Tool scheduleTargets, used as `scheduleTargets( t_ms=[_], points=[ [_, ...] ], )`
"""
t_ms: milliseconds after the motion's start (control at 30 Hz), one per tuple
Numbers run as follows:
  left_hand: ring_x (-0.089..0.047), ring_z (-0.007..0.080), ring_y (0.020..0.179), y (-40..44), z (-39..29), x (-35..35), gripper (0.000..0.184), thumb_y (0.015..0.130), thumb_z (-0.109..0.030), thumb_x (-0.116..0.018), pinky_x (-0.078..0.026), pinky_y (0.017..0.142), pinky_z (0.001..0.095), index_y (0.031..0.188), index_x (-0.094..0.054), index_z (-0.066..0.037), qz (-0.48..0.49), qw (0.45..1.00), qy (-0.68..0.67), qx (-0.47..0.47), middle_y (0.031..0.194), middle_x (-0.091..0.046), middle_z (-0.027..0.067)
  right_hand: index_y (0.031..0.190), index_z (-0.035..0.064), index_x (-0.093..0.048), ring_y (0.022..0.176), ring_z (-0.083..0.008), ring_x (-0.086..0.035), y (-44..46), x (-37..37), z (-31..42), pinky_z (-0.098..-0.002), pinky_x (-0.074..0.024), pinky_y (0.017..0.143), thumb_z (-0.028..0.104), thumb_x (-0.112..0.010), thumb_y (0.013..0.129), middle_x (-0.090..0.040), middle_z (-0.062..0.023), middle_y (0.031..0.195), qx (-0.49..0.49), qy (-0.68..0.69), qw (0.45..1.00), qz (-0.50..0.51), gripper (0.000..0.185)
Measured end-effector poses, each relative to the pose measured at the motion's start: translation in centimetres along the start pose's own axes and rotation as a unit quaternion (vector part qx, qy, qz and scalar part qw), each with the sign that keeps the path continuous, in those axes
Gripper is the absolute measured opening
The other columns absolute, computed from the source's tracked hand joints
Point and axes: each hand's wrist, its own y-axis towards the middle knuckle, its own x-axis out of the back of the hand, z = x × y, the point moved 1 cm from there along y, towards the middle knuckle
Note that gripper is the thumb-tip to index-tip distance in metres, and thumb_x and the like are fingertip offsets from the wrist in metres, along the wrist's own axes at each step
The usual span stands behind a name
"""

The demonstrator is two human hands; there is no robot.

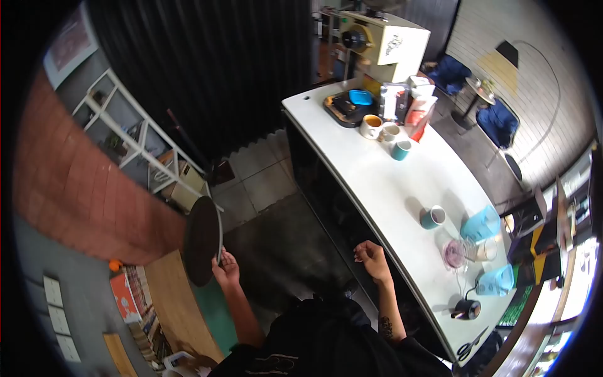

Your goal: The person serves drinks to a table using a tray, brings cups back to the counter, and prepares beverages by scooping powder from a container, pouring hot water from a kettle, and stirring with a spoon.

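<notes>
My left hand (227,271) grips the edge of a round dark tray (202,242), which is tilted nearly upright at my left side. Beside the white counter's near edge, my right hand (373,260) hangs with its fingers curled in, and nothing shows in it. On the counter (383,188), the nearest cup to that hand is a grey-blue one (433,217). Past it are a glass vessel with purplish contents (455,253), a light blue pitcher (481,224) and a second blue pitcher (495,281).
A small dark pot (466,308) and scissors (471,345) lie near the counter's close end. Several cups, a scale (347,108), bags (419,113) and a cream-coloured machine (392,47) occupy the far end. A wooden bench (173,301) and a white shelf (141,138) stand left.
</notes>
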Motion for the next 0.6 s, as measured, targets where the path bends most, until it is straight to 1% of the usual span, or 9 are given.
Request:
scheduleTargets(
  t_ms=[33, 167, 267, 367, 433, 467, 500, 567, 600],
  points=[
    [-0.066, 0.0269, 0.103, -0.6, 1.7, -0.6, 0.023, 0.099, -0.015, -0.057, -0.059, 0.087, 0.0365, 0.11, -0.058, 0.005, 0.003, 1.0, 0.013, 0.011, 0.114, -0.065, 0.0169, 0.092, -0.0012, -0.064, 0.072, -0.01, -0.061, -0.3, 0.9, 0.3, -0.0252, -0.0494, 0.068, 0.007, -0.055, 0.1, -0.064, -0.0034, 0.078, 0.0, -0.003, 1.0, -0.018, 0.014],
    [-0.062, 0.0259, 0.113, -2.6, 8.3, -1.4, 0.02, 0.096, -0.008, -0.057, -0.053, 0.099, 0.0399, 0.111, -0.06, 0.005, 0.163, 0.971, 0.163, 0.061, 0.116, -0.066, 0.0154, 0.091, -0.0009, -0.063, 0.07, -0.0099, -0.06, -0.9, 4.6, -0.6, -0.0251, -0.0489, 0.067, 0.009, -0.055, 0.1, -0.063, -0.0035, 0.076, 0.012, 0.007, 0.995, -0.097, 0.016],
    [-0.063, 0.0263, 0.112, -4.1, 11.4, -2.6, 0.024, 0.092, -0.005, -0.059, -0.052, 0.1, 0.0411, 0.113, -0.061, 0.005, 0.188, 0.953, 0.218, 0.092, 0.118, -0.066, 0.015, 0.09, -0.0009, -0.063, 0.069, -0.0098, -0.059, -1.6, 7.2, -0.4, -0.0256, -0.0487, 0.067, 0.01, -0.056, 0.1, -0.063, -0.0032, 0.075, 0.017, -0.004, 0.989, -0.144, 0.017],
    [-0.063, 0.0274, 0.111, -5.3, 13.2, -3.6, 0.031, 0.085, -0.005, -0.06, -0.05, 0.101, 0.0408, 0.115, -0.061, 0.005, 0.223, 0.926, 0.298, 0.071, 0.119, -0.066, 0.0146, 0.091, -0.0005, -0.062, 0.069, -0.0107, -0.059, -2.0, 9.8, -2.1, -0.0263, -0.0487, 0.065, 0.01, -0.059, 0.099, -0.062, -0.0029, 0.075, 0.018, 0.001, 0.981, -0.193, 0.013],
    [-0.063, 0.0287, 0.11, -6.7, 14.6, -4.8, 0.036, 0.08, -0.008, -0.059, -0.048, 0.101, 0.0415, 0.114, -0.062, 0.004, 0.217, 0.923, 0.307, 0.082, 0.118, -0.067, 0.014, 0.096, -0.0035, -0.063, 0.074, -0.0167, -0.062, -2.1, 11.3, -2.4, -0.0306, -0.0523, 0.068, 0.012, -0.063, 0.093, -0.064, -0.0089, 0.081, 0.039, -0.034, 0.96, -0.277, 0.015],
    [-0.063, 0.0293, 0.109, -7.5, 15.3, -5.5, 0.036, 0.08, -0.01, -0.058, -0.048, 0.101, 0.043, 0.114, -0.063, 0.004, 0.218, 0.919, 0.315, 0.092, 0.116, -0.067, 0.0136, 0.107, -0.0013, -0.061, 0.08, -0.0199, -0.064, -1.7, 12.5, -4.0, -0.0321, -0.0537, 0.071, 0.012, -0.068, 0.089, -0.064, -0.0119, 0.093, 0.028, -0.083, 0.945, -0.315, 0.023],
    [-0.063, 0.0293, 0.109, -7.1, 15.7, -5.1, 0.036, 0.08, -0.01, -0.058, -0.048, 0.101, 0.043, 0.114, -0.063, 0.004, 0.218, 0.918, 0.317, 0.093, 0.116, -0.067, 0.0136, 0.107, -0.0013, -0.061, 0.08, -0.0199, -0.064, -1.6, 12.8, -3.6, -0.0321, -0.0537, 0.071, 0.012, -0.068, 0.089, -0.064, -0.0119, 0.093, 0.027, -0.082, 0.945, -0.316, 0.023],
    [-0.063, 0.0299, 0.109, -6.2, 16.6, -4.3, 0.035, 0.082, -0.012, -0.059, -0.048, 0.1, 0.0451, 0.113, -0.063, 0.003, 0.219, 0.916, 0.31, 0.133, 0.116, -0.067, 0.0132, 0.119, 0.001, -0.057, 0.087, -0.0232, -0.065, -1.3, 13.8, -2.8, -0.0353, -0.0549, 0.074, 0.012, -0.073, 0.086, -0.062, -0.0145, 0.107, 0.027, -0.103, 0.917, -0.385, 0.038],
    [-0.063, 0.0303, 0.109, -7.0, 17.4, -4.5, 0.036, 0.079, -0.012, -0.058, -0.048, 0.1, 0.0451, 0.111, -0.064, 0.002, 0.16, 0.922, 0.334, 0.114, 0.115, -0.067, 0.0126, 0.132, 0.0019, -0.049, 0.096, -0.0263, -0.064, -0.6, 14.8, -3.6, -0.0381, -0.0551, 0.078, 0.014, -0.078, 0.081, -0.057, -0.0168, 0.119, 0.009, -0.104, 0.915, -0.39, 0.06]
  ],
)
